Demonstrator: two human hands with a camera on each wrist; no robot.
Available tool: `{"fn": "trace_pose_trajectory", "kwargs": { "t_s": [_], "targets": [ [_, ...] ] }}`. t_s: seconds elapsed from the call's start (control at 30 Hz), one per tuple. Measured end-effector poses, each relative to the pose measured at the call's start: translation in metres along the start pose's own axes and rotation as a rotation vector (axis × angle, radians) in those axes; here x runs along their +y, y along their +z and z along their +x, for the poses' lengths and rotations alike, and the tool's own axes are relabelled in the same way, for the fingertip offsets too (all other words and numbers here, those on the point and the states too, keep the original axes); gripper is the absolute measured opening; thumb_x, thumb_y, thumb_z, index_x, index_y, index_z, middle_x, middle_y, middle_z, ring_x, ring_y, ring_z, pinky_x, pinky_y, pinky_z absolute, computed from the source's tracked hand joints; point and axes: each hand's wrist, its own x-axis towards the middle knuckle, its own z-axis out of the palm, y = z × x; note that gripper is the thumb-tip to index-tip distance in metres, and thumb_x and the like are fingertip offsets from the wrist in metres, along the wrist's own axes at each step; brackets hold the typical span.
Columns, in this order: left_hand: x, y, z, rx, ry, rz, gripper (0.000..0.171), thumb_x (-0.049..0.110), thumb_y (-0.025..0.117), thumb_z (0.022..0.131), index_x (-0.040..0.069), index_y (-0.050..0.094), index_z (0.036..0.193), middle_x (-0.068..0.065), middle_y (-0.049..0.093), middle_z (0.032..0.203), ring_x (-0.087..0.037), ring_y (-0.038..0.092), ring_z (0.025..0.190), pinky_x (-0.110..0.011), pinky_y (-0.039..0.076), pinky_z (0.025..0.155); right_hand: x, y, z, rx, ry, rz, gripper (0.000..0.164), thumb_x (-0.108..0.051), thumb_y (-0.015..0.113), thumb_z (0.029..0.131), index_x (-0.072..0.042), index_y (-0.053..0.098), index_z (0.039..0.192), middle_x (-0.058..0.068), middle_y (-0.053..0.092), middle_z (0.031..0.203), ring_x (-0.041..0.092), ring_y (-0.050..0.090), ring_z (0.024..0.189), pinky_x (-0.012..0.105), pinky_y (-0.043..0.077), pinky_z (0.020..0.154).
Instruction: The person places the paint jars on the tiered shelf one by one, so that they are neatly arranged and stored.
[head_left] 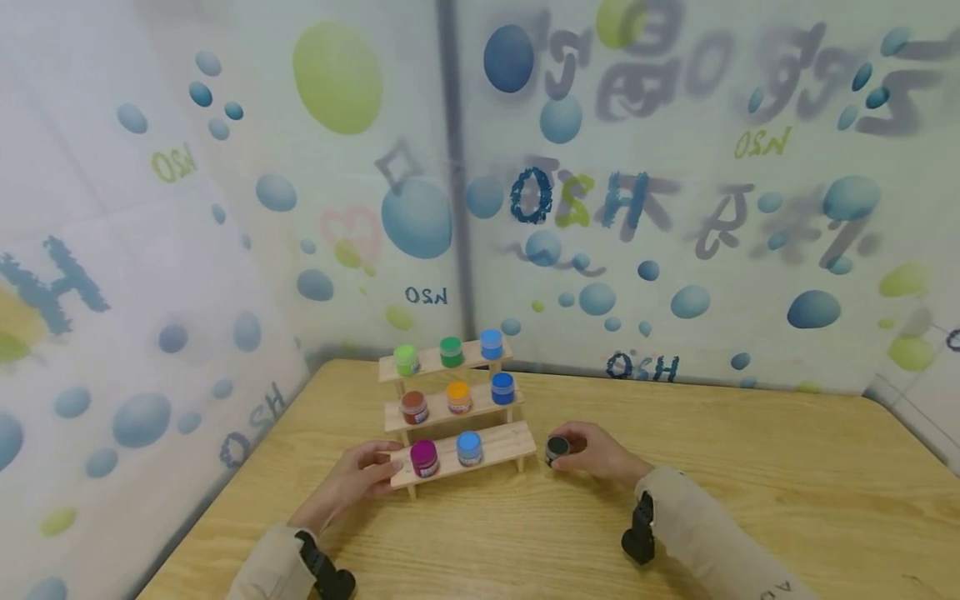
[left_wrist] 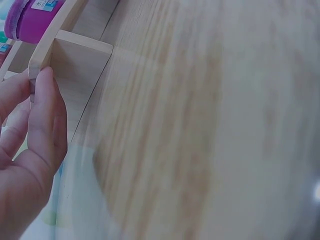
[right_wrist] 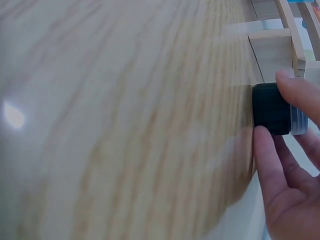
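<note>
A three-step wooden display rack (head_left: 498, 443) stands on the table, bearing small paint jars. My left hand (head_left: 360, 477) pinches the left end of its lowest step, beside a purple jar (head_left: 424, 457); the left wrist view shows finger and thumb at the board's end (left_wrist: 42, 52). Right of the rack, my right hand (head_left: 603, 457) holds a black paint jar (head_left: 557, 448) between thumb and fingers. In the right wrist view this jar (right_wrist: 272, 107) shows a dark body and a clear band, close to the tabletop. A light blue jar (head_left: 469, 448) sits mid-step, with bare wood to its right.
The middle step holds brown (head_left: 414, 407), orange (head_left: 459, 397) and dark blue (head_left: 502, 388) jars. On the top step are light green (head_left: 407, 360), green (head_left: 452, 352) and blue (head_left: 491, 343) ones. A printed curtain (head_left: 675, 250) hangs behind the wooden table (head_left: 720, 450).
</note>
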Motion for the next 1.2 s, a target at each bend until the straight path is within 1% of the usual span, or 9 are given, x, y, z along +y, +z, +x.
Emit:
{"fn": "trace_pose_trajectory", "kwargs": {
  "t_s": [0.2, 0.43, 0.5, 0.73, 0.83, 0.97, 1.1, 1.2],
  "targets": [
    [0.000, 0.000, 0.000, 0.007, -0.009, -0.003, 0.048, 0.024, 0.063, 0.083, -0.002, 0.048, 0.120, -0.016, 0.049, 0.104, -0.016, 0.054, 0.083, -0.029, 0.050, 0.070, 0.001, 0.001, 0.001, 0.002, -0.009, 0.001, 0.038, -0.011, 0.069, 0.077, 0.003, 0.056, 0.109, 0.008, 0.057, 0.098, 0.017, 0.051, 0.084, 0.030, 0.045, 0.072],
    [0.003, 0.000, -0.003, -0.003, -0.010, -0.025, 0.044, 0.016, 0.059, 0.086, -0.006, 0.045, 0.121, -0.016, 0.050, 0.103, -0.015, 0.055, 0.081, -0.028, 0.051, 0.069, -0.002, 0.002, 0.000, 0.008, -0.020, -0.015, 0.037, -0.009, 0.069, 0.077, 0.004, 0.055, 0.109, 0.008, 0.057, 0.098, 0.018, 0.052, 0.083, 0.030, 0.045, 0.072],
    [0.004, 0.001, -0.003, -0.004, -0.009, -0.028, 0.044, 0.016, 0.060, 0.086, -0.006, 0.045, 0.121, -0.016, 0.050, 0.103, -0.015, 0.055, 0.081, -0.028, 0.051, 0.069, -0.002, 0.002, -0.001, 0.012, -0.019, -0.022, 0.037, -0.009, 0.069, 0.077, 0.004, 0.056, 0.109, 0.008, 0.057, 0.097, 0.018, 0.052, 0.083, 0.031, 0.045, 0.072],
    [0.003, 0.000, -0.003, -0.002, 0.005, -0.012, 0.044, 0.017, 0.060, 0.085, -0.006, 0.046, 0.121, -0.015, 0.050, 0.101, -0.015, 0.055, 0.080, -0.027, 0.051, 0.068, -0.005, 0.001, -0.004, 0.022, -0.003, -0.017, 0.037, -0.010, 0.069, 0.077, 0.003, 0.056, 0.108, 0.008, 0.057, 0.097, 0.017, 0.051, 0.082, 0.030, 0.045, 0.071],
    [0.003, 0.000, -0.003, 0.001, 0.009, -0.004, 0.044, 0.016, 0.060, 0.086, -0.006, 0.046, 0.121, -0.015, 0.051, 0.100, -0.015, 0.055, 0.080, -0.027, 0.051, 0.067, -0.006, 0.000, -0.006, 0.024, 0.004, -0.005, 0.039, -0.012, 0.069, 0.077, 0.004, 0.056, 0.109, 0.009, 0.057, 0.098, 0.017, 0.051, 0.082, 0.031, 0.045, 0.071],
    [0.003, 0.000, -0.003, 0.001, 0.012, 0.005, 0.044, 0.017, 0.060, 0.085, -0.005, 0.047, 0.120, -0.014, 0.051, 0.100, -0.015, 0.054, 0.080, -0.027, 0.051, 0.067, -0.010, -0.001, -0.006, 0.043, 0.019, -0.022, 0.040, -0.016, 0.069, 0.078, 0.002, 0.056, 0.112, 0.007, 0.057, 0.099, 0.018, 0.052, 0.086, 0.032, 0.045, 0.074],
    [0.003, 0.000, -0.003, 0.000, 0.013, 0.007, 0.044, 0.017, 0.060, 0.085, -0.006, 0.047, 0.120, -0.014, 0.050, 0.100, -0.015, 0.054, 0.080, -0.028, 0.051, 0.067, -0.017, -0.004, -0.005, 0.055, 0.037, -0.039, 0.042, -0.022, 0.069, 0.078, -0.003, 0.056, 0.113, 0.003, 0.058, 0.099, 0.018, 0.052, 0.090, 0.035, 0.044, 0.077],
    [0.004, 0.000, -0.003, -0.002, 0.010, 0.002, 0.045, 0.017, 0.060, 0.085, -0.006, 0.046, 0.121, -0.014, 0.049, 0.100, -0.015, 0.054, 0.080, -0.028, 0.051, 0.068, -0.024, -0.008, -0.004, 0.059, 0.012, -0.050, 0.043, -0.024, 0.068, 0.078, -0.003, 0.056, 0.114, 0.003, 0.059, 0.099, 0.019, 0.053, 0.091, 0.037, 0.045, 0.078]
  ]
}}
